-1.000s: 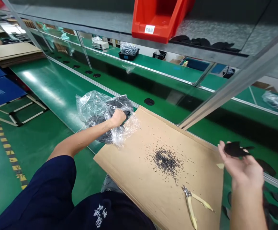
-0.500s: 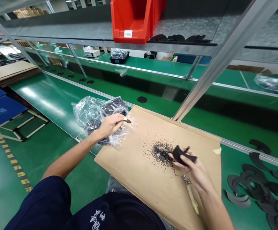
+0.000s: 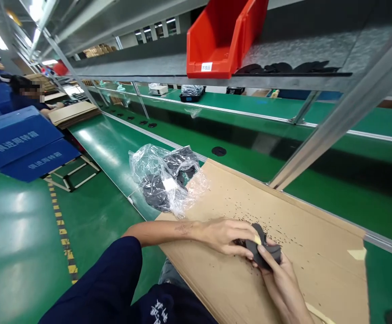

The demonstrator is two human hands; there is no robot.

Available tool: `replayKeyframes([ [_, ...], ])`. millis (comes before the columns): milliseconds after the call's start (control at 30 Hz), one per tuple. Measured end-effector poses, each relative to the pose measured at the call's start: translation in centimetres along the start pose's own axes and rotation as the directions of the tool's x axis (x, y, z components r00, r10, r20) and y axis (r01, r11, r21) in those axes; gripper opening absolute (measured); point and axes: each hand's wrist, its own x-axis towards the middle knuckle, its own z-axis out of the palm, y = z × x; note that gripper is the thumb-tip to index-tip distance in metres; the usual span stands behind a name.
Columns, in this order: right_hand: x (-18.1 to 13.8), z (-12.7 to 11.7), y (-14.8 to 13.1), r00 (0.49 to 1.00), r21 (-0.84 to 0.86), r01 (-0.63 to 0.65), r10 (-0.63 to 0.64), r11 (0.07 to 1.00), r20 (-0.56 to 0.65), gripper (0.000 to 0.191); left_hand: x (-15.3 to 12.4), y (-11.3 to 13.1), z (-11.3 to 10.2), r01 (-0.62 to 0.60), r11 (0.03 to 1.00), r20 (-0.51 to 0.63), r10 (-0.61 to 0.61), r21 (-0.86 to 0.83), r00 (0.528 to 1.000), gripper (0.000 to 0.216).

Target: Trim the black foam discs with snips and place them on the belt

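Note:
My right hand (image 3: 280, 274) is closed around curved black foam-like pieces (image 3: 266, 254), held low over the cardboard sheet (image 3: 216, 279). From the left, my left hand (image 3: 227, 236) reaches across to them, its fingers bent against the pieces. A small pale-yellow item (image 3: 258, 239) shows at its fingertips; the rest of that item is hidden. Small black crumbs (image 3: 270, 220) are scattered on the cardboard around both hands. Beside my right forearm, part of a pale-yellow tool handle (image 3: 319, 312) shows at the bottom edge.
A clear plastic bag (image 3: 168, 184) with black pieces lies at the cardboard's left corner. A red bin (image 3: 212, 54) sits on the shelf above, beside black pieces (image 3: 283, 68). A slanted metal post (image 3: 317, 135) rises behind the cardboard. Blue boxes (image 3: 23, 144) and a person (image 3: 27, 92) are at left.
My left hand has moved right, from near the plastic bag to the black pieces in my right hand, carrying the small yellow item. The view has turned left and up.

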Motion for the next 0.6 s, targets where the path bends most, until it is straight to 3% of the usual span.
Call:
replayKeyframes([
  [100, -0.1, 0.0, 0.0, 0.999, -0.015, -0.004, 0.003, 1.0, -0.048, 0.063, 1.4, -1.0, -2.3, 0.004, 1.0, 0.055, -0.005, 0.014, 0.998, 0.042],
  [167, -0.3, -0.1, 0.0, 0.997, -0.028, -0.019, 0.017, 0.999, -0.078, 0.069, 3.1, -2.9, -4.8, 0.146, 0.98, 0.112, -0.162, 0.138, 0.98, 0.034],
  [200, -0.3, -0.2, 0.1, 0.995, -0.032, -0.018, 0.015, 0.999, -0.095, 0.071, 4.0, -4.2, -6.2, 0.24, 0.941, 0.14, -0.278, 0.237, 0.95, 0.028],
  [233, -0.4, -0.3, 0.1, 0.994, -0.037, -0.018, 0.014, 0.999, -0.107, 0.072, 4.9, -5.9, -7.8, 0.347, 0.864, 0.166, -0.427, 0.364, 0.889, 0.024],
  [333, -0.4, -0.8, 0.7, 0.995, -0.068, -0.032, 0.026, 0.997, -0.1, 0.071, 7.3, -11.8, -12.2, 0.502, 0.708, 0.084, -0.615, 0.496, 0.784, 0.023],
  [433, -0.3, -1.2, 1.6, 0.995, -0.088, -0.051, 0.043, 0.995, -0.086, 0.066, 8.5, -17.6, -15.3, 0.621, 0.558, -0.041, -0.725, 0.551, 0.688, 0.033],
  [600, -0.2, -1.6, 2.6, 0.987, -0.083, -0.015, 0.001, 0.996, -0.162, 0.062, 8.7, -23.2, -16.4, 0.703, 0.442, -0.154, -0.777, 0.558, 0.611, 0.036],
])
